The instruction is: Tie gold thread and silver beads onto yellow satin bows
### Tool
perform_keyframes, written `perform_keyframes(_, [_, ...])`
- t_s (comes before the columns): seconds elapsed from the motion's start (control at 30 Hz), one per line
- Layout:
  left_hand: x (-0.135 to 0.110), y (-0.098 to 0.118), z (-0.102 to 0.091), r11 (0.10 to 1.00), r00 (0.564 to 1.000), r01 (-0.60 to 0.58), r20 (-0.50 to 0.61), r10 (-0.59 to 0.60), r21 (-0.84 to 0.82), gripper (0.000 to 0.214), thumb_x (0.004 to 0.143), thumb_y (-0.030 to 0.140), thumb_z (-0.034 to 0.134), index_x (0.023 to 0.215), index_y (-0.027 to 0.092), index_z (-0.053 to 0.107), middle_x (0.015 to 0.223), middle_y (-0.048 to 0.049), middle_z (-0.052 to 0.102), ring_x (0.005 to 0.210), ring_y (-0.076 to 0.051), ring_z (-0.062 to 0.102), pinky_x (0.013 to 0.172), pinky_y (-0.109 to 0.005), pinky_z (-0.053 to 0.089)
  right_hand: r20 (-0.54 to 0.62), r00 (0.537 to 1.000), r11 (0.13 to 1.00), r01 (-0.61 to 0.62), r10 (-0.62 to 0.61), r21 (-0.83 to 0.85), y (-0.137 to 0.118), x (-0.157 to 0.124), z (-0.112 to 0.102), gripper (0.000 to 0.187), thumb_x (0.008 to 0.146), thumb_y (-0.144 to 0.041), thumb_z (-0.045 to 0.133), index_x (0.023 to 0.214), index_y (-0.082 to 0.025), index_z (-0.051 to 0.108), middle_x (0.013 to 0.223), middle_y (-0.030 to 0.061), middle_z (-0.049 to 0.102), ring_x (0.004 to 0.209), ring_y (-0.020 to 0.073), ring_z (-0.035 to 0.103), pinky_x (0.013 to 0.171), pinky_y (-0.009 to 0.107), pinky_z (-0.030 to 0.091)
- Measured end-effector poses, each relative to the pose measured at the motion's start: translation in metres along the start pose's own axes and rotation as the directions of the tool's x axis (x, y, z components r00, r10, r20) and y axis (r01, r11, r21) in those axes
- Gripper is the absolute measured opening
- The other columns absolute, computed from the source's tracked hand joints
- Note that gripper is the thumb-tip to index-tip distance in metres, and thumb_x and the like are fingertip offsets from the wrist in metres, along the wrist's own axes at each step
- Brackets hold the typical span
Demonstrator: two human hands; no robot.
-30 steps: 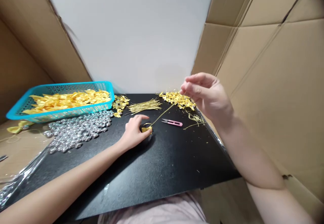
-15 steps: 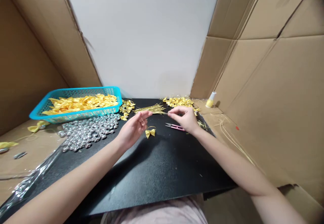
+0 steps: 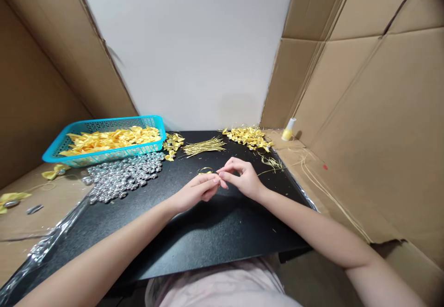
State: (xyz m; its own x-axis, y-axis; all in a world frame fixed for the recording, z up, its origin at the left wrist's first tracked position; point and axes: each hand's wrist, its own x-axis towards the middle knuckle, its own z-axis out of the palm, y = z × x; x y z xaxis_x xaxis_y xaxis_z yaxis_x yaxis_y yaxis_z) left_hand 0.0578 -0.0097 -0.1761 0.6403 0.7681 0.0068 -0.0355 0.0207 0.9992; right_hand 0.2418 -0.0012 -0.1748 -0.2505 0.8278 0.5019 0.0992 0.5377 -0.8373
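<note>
My left hand (image 3: 200, 188) is closed over the middle of the black table, thumb pressed against the fingers. My right hand (image 3: 243, 177) meets it there with thumb and forefinger pinched, the fingertips of both hands touching. Anything between those fingertips is too small to make out. Just behind my left hand shows a gold loop and a bit of a yellow bow (image 3: 205, 171), mostly hidden by the hand. Beyond the hands lies a bundle of gold wire ties (image 3: 204, 146). The pink-handled thread snips are out of sight, perhaps behind my right hand.
A blue basket (image 3: 52, 152) of yellow ribbon bows stands at the left. Silvery beads (image 3: 121, 177) spread before it. Finished-looking bows (image 3: 248, 137) are heaped back right, near thread scraps (image 3: 272, 162) and a spool of yellow thread (image 3: 288, 130). Cardboard walls (image 3: 374, 113) flank the black table (image 3: 166, 247).
My hands, apart before, have come together. The left has turned over and closed, now covering most of the bow. The right has moved nearer and lower. The thread snips have gone from sight.
</note>
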Motion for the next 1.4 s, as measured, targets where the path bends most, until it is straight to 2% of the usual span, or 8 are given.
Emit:
perform_keyframes(0.13, [0.001,-0.006,0.000,0.999,0.999,-0.005,-0.044,0.003,-0.046,0.040,0.082,0.052,0.062,0.075,0.013,0.060,0.052,0.0084,0.023,0.049,-0.007,0.016,0.046,-0.022,0.013,0.067,0.982,0.971,-0.184,0.176,0.151,0.012,0.001,0.006,0.023,0.073,-0.041,0.072,0.077,-0.019,0.074,0.077,0.0024,0.066,0.070,0.0134,0.060,0.068,0.028,0.048])
perform_keyframes(0.23, [0.001,-0.006,0.002,0.996,0.995,-0.011,-0.098,0.002,-0.091,0.039,0.082,0.051,0.061,0.069,0.014,0.057,0.052,0.0082,0.022,0.050,-0.008,0.016,0.047,-0.021,0.017,0.013,0.970,0.960,-0.242,0.243,0.143,0.015,-0.001,0.010,0.025,0.076,-0.042,0.068,0.078,-0.017,0.071,0.076,0.0021,0.068,0.071,0.0136,0.061,0.070,0.028,0.048])
perform_keyframes(0.37, [0.003,-0.004,0.002,0.974,0.985,-0.051,-0.175,0.012,-0.223,0.035,0.082,0.047,0.063,0.068,0.016,0.055,0.058,0.0044,0.036,0.055,-0.010,0.032,0.057,-0.023,0.035,-0.154,0.986,0.992,-0.074,0.057,-0.104,0.006,-0.008,0.011,0.013,0.078,-0.029,0.066,0.072,-0.018,0.067,0.069,0.0005,0.062,0.066,0.0129,0.054,0.066,0.028,0.045])
perform_keyframes(0.47, [0.004,-0.007,0.001,0.964,0.978,-0.084,-0.205,0.032,-0.251,0.035,0.082,0.046,0.063,0.067,0.016,0.055,0.067,0.0001,0.048,0.065,-0.013,0.044,0.066,-0.025,0.041,-0.112,0.980,0.948,0.125,-0.164,-0.293,0.001,-0.013,0.013,0.005,0.077,-0.020,0.067,0.073,-0.019,0.070,0.068,0.0000,0.060,0.068,0.0137,0.053,0.072,0.030,0.043])
perform_keyframes(0.53, [0.004,-0.009,0.000,0.968,0.972,-0.102,-0.228,0.048,-0.231,0.035,0.083,0.046,0.063,0.066,0.016,0.056,0.071,-0.0016,0.052,0.072,-0.015,0.048,0.071,-0.026,0.043,-0.092,0.972,0.918,0.170,-0.216,-0.358,0.001,-0.016,0.016,0.011,0.081,-0.017,0.063,0.079,-0.020,0.073,0.069,0.0004,0.060,0.069,0.0141,0.053,0.074,0.031,0.041])
perform_keyframes(0.87, [0.004,-0.011,0.001,0.982,0.958,-0.141,-0.269,0.104,-0.122,0.031,0.085,0.043,0.060,0.070,0.016,0.062,0.092,-0.0055,0.062,0.090,-0.019,0.053,0.083,-0.030,0.045,-0.144,0.973,0.889,0.101,-0.182,-0.446,0.003,-0.019,0.021,0.018,0.084,-0.021,0.059,0.089,-0.023,0.076,0.074,0.0010,0.051,0.076,0.0157,0.049,0.079,0.033,0.038])
perform_keyframes(1.03, [0.003,-0.010,0.003,0.986,0.958,-0.148,-0.257,0.124,-0.075,0.030,0.084,0.042,0.064,0.069,0.015,0.066,0.083,-0.0046,0.060,0.083,-0.018,0.052,0.082,-0.028,0.044,-0.159,0.975,0.870,0.060,-0.157,-0.489,0.008,-0.022,0.026,0.026,0.086,-0.020,0.058,0.102,-0.030,0.075,0.079,0.0011,0.048,0.079,0.0165,0.047,0.081,0.035,0.036])
perform_keyframes(1.4, [0.004,-0.016,0.005,0.962,0.960,-0.177,-0.250,0.123,-0.207,0.028,0.082,0.039,0.066,0.067,0.015,0.070,0.089,-0.0064,0.065,0.086,-0.018,0.054,0.081,-0.029,0.045,-0.292,0.937,0.875,0.027,-0.190,-0.483,0.012,-0.024,0.030,0.022,0.088,-0.027,0.060,0.103,-0.029,0.075,0.071,-0.0015,0.045,0.071,0.0142,0.047,0.077,0.033,0.037])
